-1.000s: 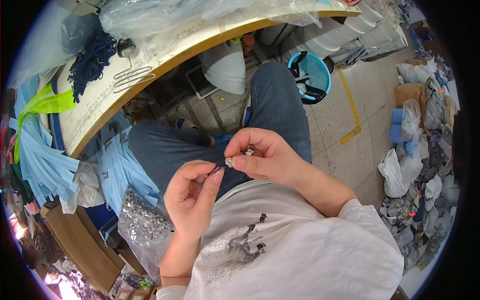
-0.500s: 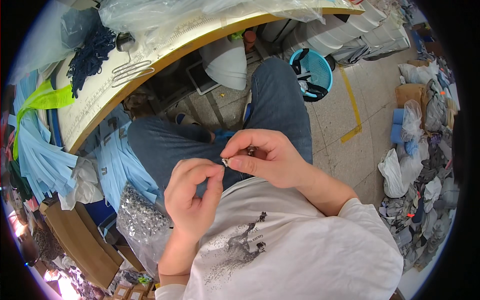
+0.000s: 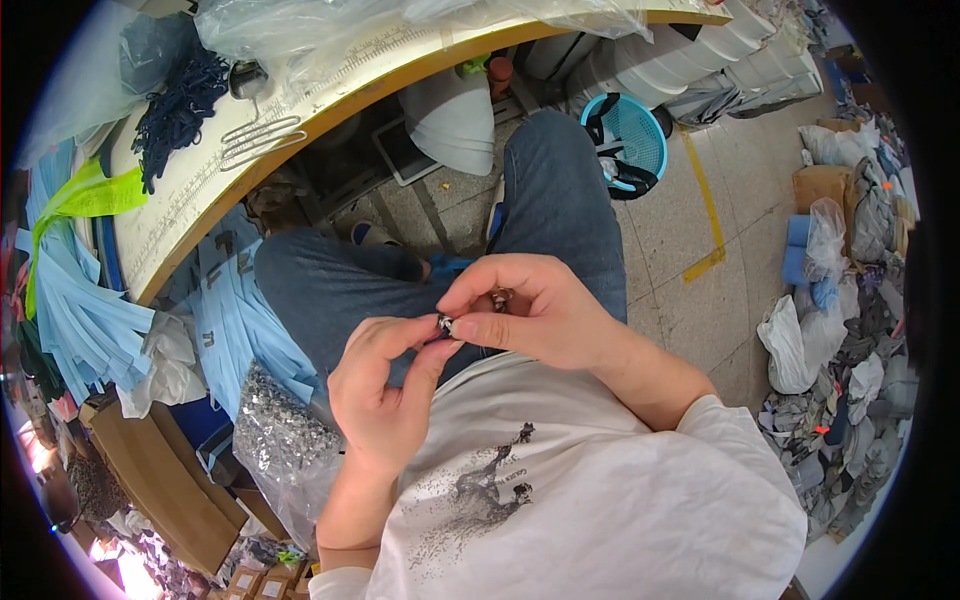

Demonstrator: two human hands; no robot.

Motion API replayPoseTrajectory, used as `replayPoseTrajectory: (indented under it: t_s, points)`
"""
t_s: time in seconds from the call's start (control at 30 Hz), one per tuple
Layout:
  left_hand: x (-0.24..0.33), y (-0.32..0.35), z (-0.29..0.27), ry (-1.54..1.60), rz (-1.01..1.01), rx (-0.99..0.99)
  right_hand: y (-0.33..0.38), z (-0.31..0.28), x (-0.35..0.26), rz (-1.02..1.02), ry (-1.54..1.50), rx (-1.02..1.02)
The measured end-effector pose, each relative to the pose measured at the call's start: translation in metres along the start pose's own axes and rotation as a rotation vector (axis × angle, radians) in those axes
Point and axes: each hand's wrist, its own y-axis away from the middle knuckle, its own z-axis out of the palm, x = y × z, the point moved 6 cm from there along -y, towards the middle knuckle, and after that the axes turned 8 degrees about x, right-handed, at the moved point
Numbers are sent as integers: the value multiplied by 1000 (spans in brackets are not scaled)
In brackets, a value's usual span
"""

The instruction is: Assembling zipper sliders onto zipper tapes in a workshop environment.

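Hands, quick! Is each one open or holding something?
Left hand: pinched closed; what it holds can't be told.
Right hand: closed, holding small shiny pieces.

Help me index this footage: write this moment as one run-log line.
left hand: fingertips at small shiny piece; right hand: pinching that piece, another shiny piece by curled fingers; beneath hands: jeans

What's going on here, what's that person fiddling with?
A seated person in a white shirt is handling something tiny with both hands. The right hand pinches a small shiny piece, and the left hand meets it there. More shiny bits sit inside the right hand's curled fingers. The piece is too small to tell exactly what it is. Dark blue cords lie on the table.
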Motion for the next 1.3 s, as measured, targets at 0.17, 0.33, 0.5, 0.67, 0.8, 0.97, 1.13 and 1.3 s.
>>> replayPoseTrajectory:
  t_s: [0.17, 0.33, 0.5, 0.67, 0.8, 0.97, 1.13, 1.3]
  points:
    - [4, -2, 0, -77, 97, -3, -1, -1, 6, 49, 4, -36]
    - [6, -5, 2, -107, 108, 16, -2, -5, 10, 60, -47, 24]
    - [9, -4, 2, -175, 223, 9, -1, -2, 0, -26, 113, 40]
    - [10, -4, 4, -226, 287, 20, -1, -2, -6, -122, 311, 63]
    - [13, -5, 8, -265, 343, -2, -2, -2, -5, -138, 375, 61]
    - [12, -1, 10, -282, 415, 42, -1, 1, -1, -193, 433, 93]
    - [11, 0, 7, -282, 413, 79, 0, 0, -4, -287, 572, 171]
    - [-19, 4, 8, 195, 10, 56, -1, -3, 8, 14, 240, 127]
